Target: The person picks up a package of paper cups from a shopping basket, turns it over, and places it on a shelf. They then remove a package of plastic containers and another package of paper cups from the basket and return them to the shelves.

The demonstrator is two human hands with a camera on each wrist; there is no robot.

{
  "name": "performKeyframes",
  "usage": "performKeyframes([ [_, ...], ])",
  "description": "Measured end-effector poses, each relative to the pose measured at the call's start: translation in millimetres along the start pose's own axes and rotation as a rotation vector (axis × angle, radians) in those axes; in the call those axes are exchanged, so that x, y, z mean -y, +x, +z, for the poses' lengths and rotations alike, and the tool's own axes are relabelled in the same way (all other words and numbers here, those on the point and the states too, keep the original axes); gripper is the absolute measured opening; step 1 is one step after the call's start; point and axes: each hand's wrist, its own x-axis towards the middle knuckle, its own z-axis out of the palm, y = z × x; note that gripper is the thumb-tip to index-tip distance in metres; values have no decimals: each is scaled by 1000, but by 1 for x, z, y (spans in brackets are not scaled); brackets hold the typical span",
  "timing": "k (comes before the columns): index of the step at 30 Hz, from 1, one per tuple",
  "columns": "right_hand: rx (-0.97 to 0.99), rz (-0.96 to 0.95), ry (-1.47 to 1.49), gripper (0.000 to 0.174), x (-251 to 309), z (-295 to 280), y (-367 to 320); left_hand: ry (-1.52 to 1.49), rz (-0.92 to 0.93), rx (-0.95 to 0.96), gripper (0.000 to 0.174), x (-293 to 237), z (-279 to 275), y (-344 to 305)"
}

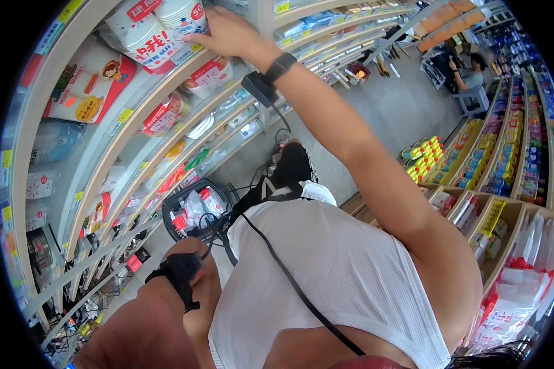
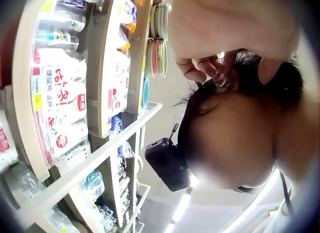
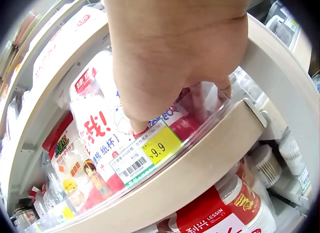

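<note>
On the shelf, a plastic-wrapped pack of paper cups [image 1: 157, 37] with red lettering stands behind a clear price rail. My right hand [image 1: 237, 37] grips its near end. In the right wrist view the thumb presses the front of the paper cup pack [image 3: 97, 120], and the other fingers reach down at its side, partly hidden behind the hand [image 3: 175, 57]. Raised close to the head, my left hand [image 2: 230, 32] has its fingers loosely bent with the tips at the ear. It shows large and blurred at the bottom of the head view.
Another cup pack [image 1: 89, 86] sits further along the shelf. A dark basket [image 1: 166, 212] with red and white packages stands below. Stocked shelves [image 1: 505, 141] line the opposite side of the aisle, and a person [image 1: 471, 74] sits at the far end.
</note>
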Motion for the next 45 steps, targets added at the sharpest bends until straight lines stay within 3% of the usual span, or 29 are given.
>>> performKeyframes([
  [8, -39, -49, -43, 70, -10, 15, 5, -46, -11, -134, 82, 6, 7, -3],
  [11, -15, -28, -36, 70, -8, 12, 5, -295, 2, -159, 85, 13, 17, -4],
  [13, -32, -33, -63, 71, -8, 15, 5, -353, 96, -312, 86, 16, 23, -7],
  [14, -33, -31, -59, 71, -9, 16, 5, -353, 95, -308, 86, 16, 19, -8],
  [16, -36, -22, -57, 66, -1, 7, 3, -336, -74, 59, 83, 13, 6, -9],
  [17, -36, -18, -51, 66, 2, -2, 1, -334, -78, 65, 83, 14, 4, -9],
  [19, 142, -9, 277, 55, 24, -37, -6, -469, -95, -139, 81, 12, 2, -8],
  [23, 56, -35, 304, 54, 21, -30, -9, -345, -57, -94, 78, 20, 14, -7],
  [26, 29, -71, 324, 54, 23, -32, -10, -451, 1, -110, 75, 18, 17, -7],
  [29, 32, -82, 306, 54, 24, -32, -9, -450, -120, 63, 74, 21, 15, -4],
  [31, 52, -95, 277, 53, 24, -34, -9, -409, 192, -313, 75, 32, 31, 1],
  [32, 58, -94, 276, 53, 22, -31, -10, -405, 189, -318, 75, 28, 27, -2],
  [34, 9, -81, 264, 52, 22, -26, -9, -464, -22, -148, 76, 19, 16, -8],
  [41, 49, -76, 262, 52, 22, -28, -7, -346, -181, 119, 77, 14, 1, -4],
  [43, 15, -90, 292, 53, 22, -30, -10, -415, 79, -270, 76, 28, 18, -4],
  [45, 1, -109, 287, 54, 21, -28, -9, -395, 3, -166, 76, 23, 11, -4],
])
